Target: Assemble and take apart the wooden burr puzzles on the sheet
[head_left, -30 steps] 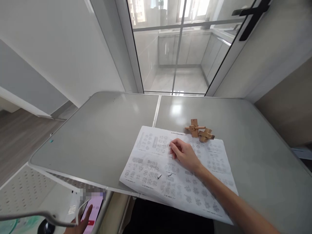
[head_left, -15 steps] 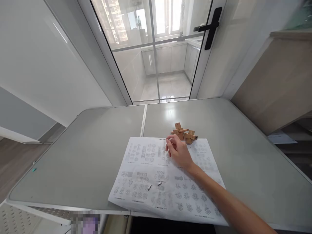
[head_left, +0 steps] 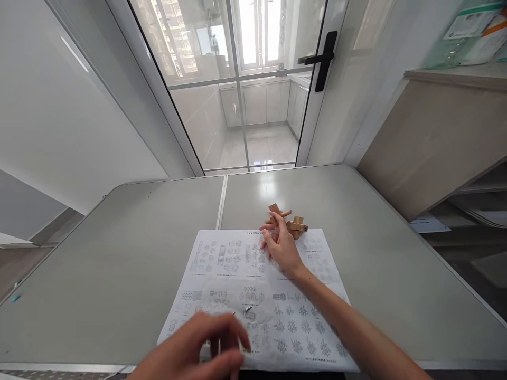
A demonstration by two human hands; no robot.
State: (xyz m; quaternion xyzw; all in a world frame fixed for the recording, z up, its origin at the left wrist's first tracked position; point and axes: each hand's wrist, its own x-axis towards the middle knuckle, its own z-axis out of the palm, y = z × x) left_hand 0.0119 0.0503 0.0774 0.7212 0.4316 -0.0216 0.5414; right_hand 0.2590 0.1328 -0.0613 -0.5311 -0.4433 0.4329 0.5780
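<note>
A large white instruction sheet [head_left: 225, 274] with rows of small printed diagrams lies on the table. At its far edge are two clusters of wooden puzzle pieces: a left one [head_left: 274, 209] with a stick across it, and a more compact right one [head_left: 297, 226]. My right hand [head_left: 283, 248] rests over the top of the sheet, its spread fingers reaching to the left cluster and partly covering it. Whether they touch it I cannot tell. My left hand [head_left: 206, 343], slightly blurred, hovers above the sheet's near left part, fingers bent and apart, holding nothing.
The grey table [head_left: 130, 264] has a seam running away from me. A small dark scrap [head_left: 248, 309] lies on the sheet. A teal bit [head_left: 15, 298] sits near the left edge. Beyond stands a glass door with a black handle [head_left: 322, 59]; a wooden shelf unit [head_left: 431, 137] is at right.
My left hand has come into view at the bottom. My right hand has spread its fingers over the left wooden cluster. The view has shifted slightly to the right.
</note>
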